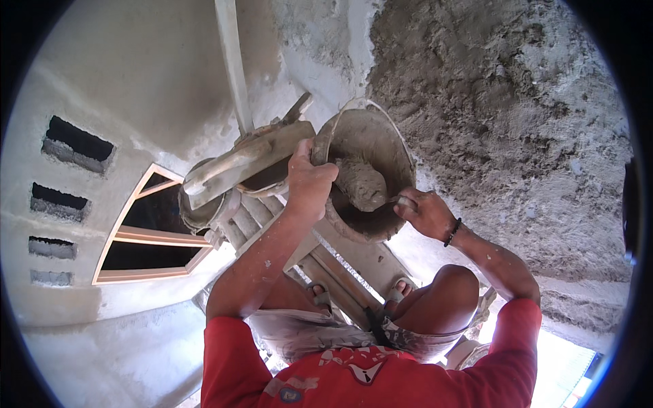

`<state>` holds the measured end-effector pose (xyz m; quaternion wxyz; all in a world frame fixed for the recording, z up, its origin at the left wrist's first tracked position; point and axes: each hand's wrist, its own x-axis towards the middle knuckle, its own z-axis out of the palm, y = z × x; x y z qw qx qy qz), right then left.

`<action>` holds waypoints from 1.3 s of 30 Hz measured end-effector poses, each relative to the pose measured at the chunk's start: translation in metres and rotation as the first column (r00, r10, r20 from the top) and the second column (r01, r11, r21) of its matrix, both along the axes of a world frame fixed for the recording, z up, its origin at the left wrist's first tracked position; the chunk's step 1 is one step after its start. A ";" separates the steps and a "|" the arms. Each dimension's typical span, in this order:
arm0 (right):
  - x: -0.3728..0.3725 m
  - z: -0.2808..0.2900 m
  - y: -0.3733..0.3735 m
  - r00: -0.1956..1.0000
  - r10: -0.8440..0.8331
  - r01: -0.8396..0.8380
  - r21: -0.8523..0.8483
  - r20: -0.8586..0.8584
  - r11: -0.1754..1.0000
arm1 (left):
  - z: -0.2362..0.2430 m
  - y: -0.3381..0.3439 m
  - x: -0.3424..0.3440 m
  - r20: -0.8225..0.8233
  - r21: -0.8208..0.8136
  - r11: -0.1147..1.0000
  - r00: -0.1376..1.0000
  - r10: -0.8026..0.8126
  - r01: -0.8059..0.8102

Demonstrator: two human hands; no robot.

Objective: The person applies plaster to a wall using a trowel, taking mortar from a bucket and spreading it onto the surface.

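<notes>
A mortar-crusted bucket (371, 130) is tilted with its mouth toward me in front of my knees. My left hand (311, 178) grips its left rim, thumb over the edge. Closed round the handle of a trowel (406, 202) is my right hand (430, 216), at the bucket's right rim. The trowel reaches into the bucket; a lump of wet grey mortar (362, 185) lies there and hides most of its blade. Left of my left hand, a wooden float (255, 160) rests across a second bucket (271, 179).
My sandalled feet rest on scaffold planks (343, 275) with bright gaps between them. Rough, freshly plastered wall (490, 102) rises at the right. A wooden pole (233, 64) stands behind the buckets. At the left are a wooden window frame (160, 236) and several vent openings (78, 143).
</notes>
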<state>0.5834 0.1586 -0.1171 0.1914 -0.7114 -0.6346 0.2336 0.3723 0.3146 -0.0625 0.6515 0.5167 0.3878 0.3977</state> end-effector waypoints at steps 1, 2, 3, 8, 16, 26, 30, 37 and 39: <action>0.001 0.004 -0.002 1.000 -0.018 0.018 0.005 0.016 1.000 | 0.000 0.000 -0.001 -0.001 -0.004 1.000 1.000 -0.004 0.004; 0.005 0.002 0.000 0.998 0.005 -0.008 0.044 0.060 0.999 | 0.000 0.002 -0.001 -0.002 -0.009 1.000 1.000 -0.009 0.009; 0.007 0.000 0.004 0.994 0.031 -0.038 0.071 0.105 0.997 | -0.003 0.002 0.000 0.009 0.002 1.000 1.000 -0.015 0.015; 0.007 0.014 0.000 0.991 -0.034 0.012 0.169 0.133 0.986 | -0.009 0.002 0.004 -0.017 0.001 1.000 1.000 0.008 -0.008; 0.027 0.032 0.006 0.946 -0.044 0.008 0.114 0.321 0.993 | -0.026 0.025 0.000 -0.003 0.110 0.993 0.999 0.053 -0.052; 0.008 0.207 0.022 0.992 -0.129 0.128 0.068 0.008 0.989 | -0.004 0.032 -0.020 0.137 0.011 0.995 0.986 0.100 -0.103; -0.002 0.296 0.018 0.996 0.092 -0.092 0.273 0.010 0.958 | 0.003 0.030 -0.016 0.131 -0.003 0.994 0.986 0.107 -0.108; -0.020 0.378 0.022 0.835 0.538 -0.406 0.532 -0.115 0.743 | -0.008 0.037 -0.025 0.145 0.043 0.994 0.985 0.089 -0.096; -0.015 0.369 0.035 0.768 0.532 -0.329 0.495 -0.355 0.805 | -0.014 0.038 -0.031 0.174 0.012 0.993 0.978 0.114 -0.117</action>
